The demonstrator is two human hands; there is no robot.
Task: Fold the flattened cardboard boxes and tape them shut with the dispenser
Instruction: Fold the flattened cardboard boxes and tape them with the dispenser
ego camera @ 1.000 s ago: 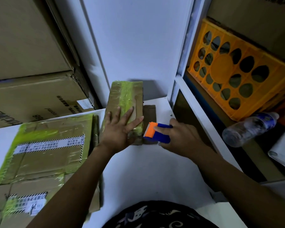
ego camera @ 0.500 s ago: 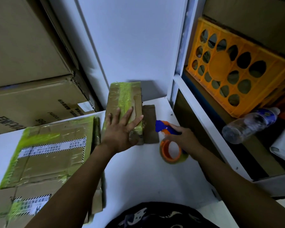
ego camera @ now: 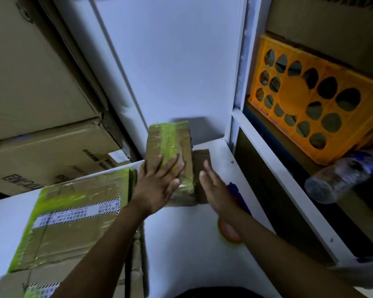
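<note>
Near left, a stack of flattened cardboard boxes (ego camera: 73, 222), glossy with green tape, sat on the white table (ego camera: 192, 254). The tape dispenser (ego camera: 228, 232), orange roll and blue handle, lay on the table under the right forearm, ungripped. The right hand (ego camera: 215, 190) was open, fingers straight and blurred. It held nothing, just right of the small taped box (ego camera: 170, 143). The left hand (ego camera: 157, 186) lay flat, fingers spread, pressing the box top. A strip of tabletop separated the box from the white shelf frame (ego camera: 239, 61).

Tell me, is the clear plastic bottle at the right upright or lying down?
Lying down: the bottle rests on its side, slightly tilted, just below the orange crate.
</note>
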